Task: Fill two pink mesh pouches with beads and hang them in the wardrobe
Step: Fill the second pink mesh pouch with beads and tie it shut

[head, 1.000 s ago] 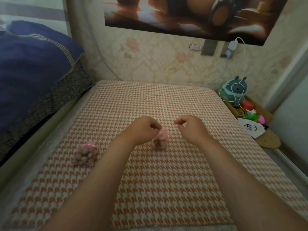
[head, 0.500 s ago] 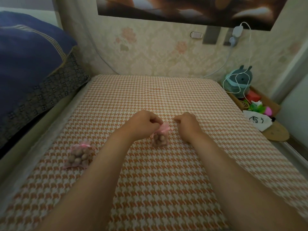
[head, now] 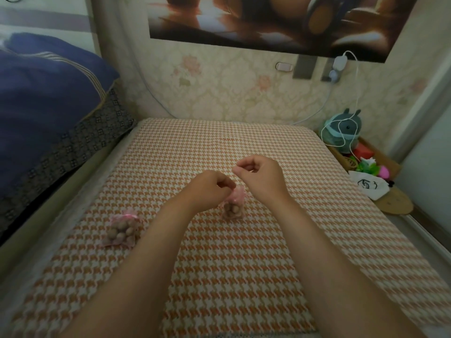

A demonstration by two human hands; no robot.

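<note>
Half a second before, your right hand (head: 262, 176) sat low, just beside the gathered top of the centre pouch (head: 233, 206). By this moment it had lifted and drawn off to the far right, apart from the pouch. Its thumb and forefinger were pinched together and the other fingers curled. Any cord between them was too thin to see, so I cannot tell whether you held one.

Your left hand (head: 210, 189) had barely shifted. Its fingertips pinched the pink ruffle at the pouch's mouth, and the pouch stood upright on the houndstooth mat (head: 219, 276) with brown beads (head: 231, 211) showing through the mesh. The left pouch (head: 123, 229) lay where it had been, well apart to the near left, full and drawn shut under a pink bow.

That pull away from a held mouth looked to me like you cinching the second pouch closed. If so, the filling was done and the closing nearly so. Both pouches then remained to be picked up and hung. No wardrobe showed plainly in view.
</note>
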